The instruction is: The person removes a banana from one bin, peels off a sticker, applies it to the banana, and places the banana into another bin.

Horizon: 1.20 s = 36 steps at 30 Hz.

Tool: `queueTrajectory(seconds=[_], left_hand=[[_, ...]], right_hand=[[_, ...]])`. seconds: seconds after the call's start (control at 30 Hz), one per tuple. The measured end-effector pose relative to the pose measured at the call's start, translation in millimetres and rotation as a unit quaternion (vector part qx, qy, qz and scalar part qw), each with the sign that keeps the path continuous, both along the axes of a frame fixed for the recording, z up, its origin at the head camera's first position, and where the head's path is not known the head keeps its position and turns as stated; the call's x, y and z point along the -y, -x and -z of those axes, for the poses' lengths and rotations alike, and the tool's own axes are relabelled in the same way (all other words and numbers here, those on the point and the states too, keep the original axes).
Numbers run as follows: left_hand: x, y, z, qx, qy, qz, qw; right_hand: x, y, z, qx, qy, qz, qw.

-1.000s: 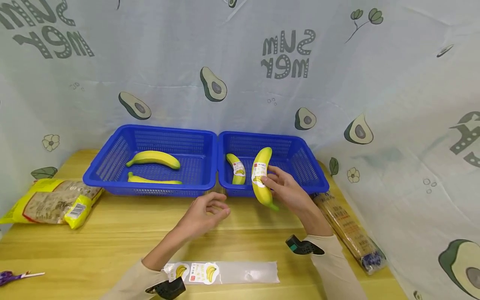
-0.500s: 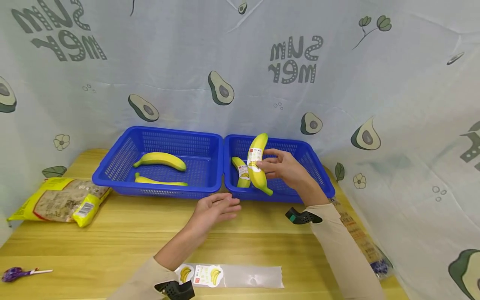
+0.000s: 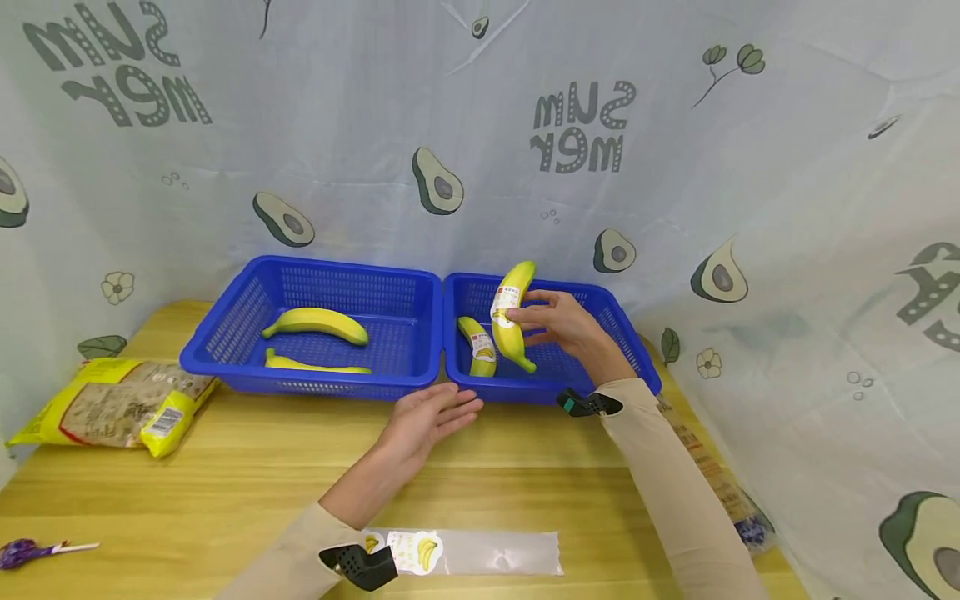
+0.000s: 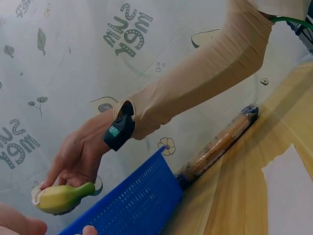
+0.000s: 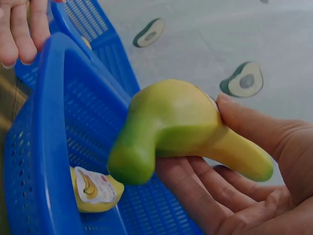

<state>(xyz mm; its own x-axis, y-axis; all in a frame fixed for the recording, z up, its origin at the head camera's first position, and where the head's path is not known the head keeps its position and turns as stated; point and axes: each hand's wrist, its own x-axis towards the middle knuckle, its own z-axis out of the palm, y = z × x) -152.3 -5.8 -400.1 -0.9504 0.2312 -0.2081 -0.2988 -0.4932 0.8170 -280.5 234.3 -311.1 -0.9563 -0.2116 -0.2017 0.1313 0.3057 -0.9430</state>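
My right hand (image 3: pixel 567 325) grips a yellow banana (image 3: pixel 512 340) by its middle, thumb over a white printed sticker, above the right blue basket (image 3: pixel 637 367). The right wrist view shows this banana (image 5: pixel 171 112) between thumb and fingers, its green stem end facing the camera. A second stickered banana (image 3: pixel 483 368) lies inside that basket, at its left. My left hand (image 3: pixel 420 421) holds nothing; its fingers are extended near the basket's front edge. Whether they touch the rim is unclear. Two bananas without visible stickers, a rear one (image 3: pixel 318 322) and a front one (image 3: pixel 315 366), lie in the left blue basket (image 3: pixel 315 386).
A clear strip (image 3: pixel 502 552) with banana stickers lies at the table's front, partly behind my left sleeve. Far left are a yellow bag (image 3: pixel 112 404) and a purple lollipop (image 3: pixel 26 552). A long pack (image 4: pixel 217 142) lies right of the baskets. A printed curtain hangs behind.
My right hand has carried the banana up and slightly back over the right basket. The left hand's fingers, loosely curled before, are now straighter. The view has shifted a little.
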Motion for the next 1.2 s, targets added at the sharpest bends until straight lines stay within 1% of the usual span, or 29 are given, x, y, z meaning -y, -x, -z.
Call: queueTrajectory(seconds=[0.07, 0.17, 0.37, 0.5, 0.7, 0.83, 1.03, 1.2], left_hand=[[-1.5, 2.9, 2.7, 0.011, -0.009, -0.003, 0.9999], [-3.6, 5.5, 5.7, 0.018, -0.021, -0.009, 0.9996], [-5.5, 9.8, 8.4, 0.035, -0.050, -0.043, 0.9972], [-5.9, 13.3, 8.7, 0.046, -0.062, -0.050, 0.9958], [-5.7, 16.5, 9.2, 0.059, -0.084, -0.068, 0.9924], [-5.4, 18.0, 10.0, 0.057, -0.090, -0.069, 0.9919], [-4.8, 21.2, 11.4, 0.051, -0.086, -0.068, 0.9926], [-4.5, 22.9, 11.3, 0.056, -0.085, -0.066, 0.9926]], right_hand=[[-0.7, 6.1, 3.8, 0.011, 0.003, 0.001, 0.9999], [-1.6, 13.7, 8.6, 0.024, 0.000, 0.004, 0.9997], [-1.1, 26.5, 15.0, 0.044, -0.010, 0.009, 0.9989], [-0.5, 34.0, 19.9, 0.051, -0.010, 0.017, 0.9985], [-2.2, 44.5, 28.9, 0.056, -0.014, 0.002, 0.9983], [-2.2, 50.1, 33.1, 0.059, -0.017, -0.002, 0.9981], [0.8, 57.1, 33.7, 0.063, -0.030, 0.003, 0.9975], [-1.6, 61.5, 37.3, 0.071, -0.049, 0.012, 0.9962]])
